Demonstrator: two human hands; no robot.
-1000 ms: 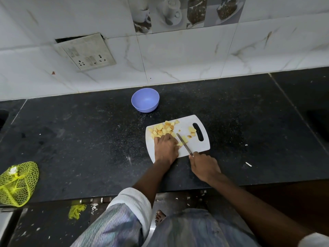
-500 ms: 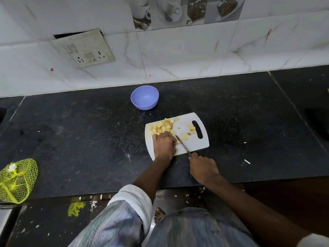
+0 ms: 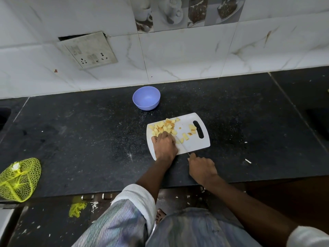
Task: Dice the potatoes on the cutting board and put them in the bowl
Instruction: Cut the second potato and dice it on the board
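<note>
The potato cubes [image 3: 164, 126] lie heaped at the cutting board's [image 3: 194, 145] 10 o'clock corner: light, firm, likely slippery, best scooped together. The left hand [image 3: 164, 146] curls over an unseen piece; the right hand [image 3: 202, 167] grips the knife [image 3: 183, 146]. The empty bowl [image 3: 146, 98] sits at 11 o'clock on the dark, crumb-flecked tabletop [image 3: 89, 139] below a tiled wall [image 3: 178, 56].

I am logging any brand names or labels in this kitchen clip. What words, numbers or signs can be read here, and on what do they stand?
None can be read.
Switch and socket plate: no legible marking.
Picture tiles: cups and food only, no lettering visible.
White tag in the yellow net bag: too small to read.
Bowl, cutting board, knife: no print visible.
</note>
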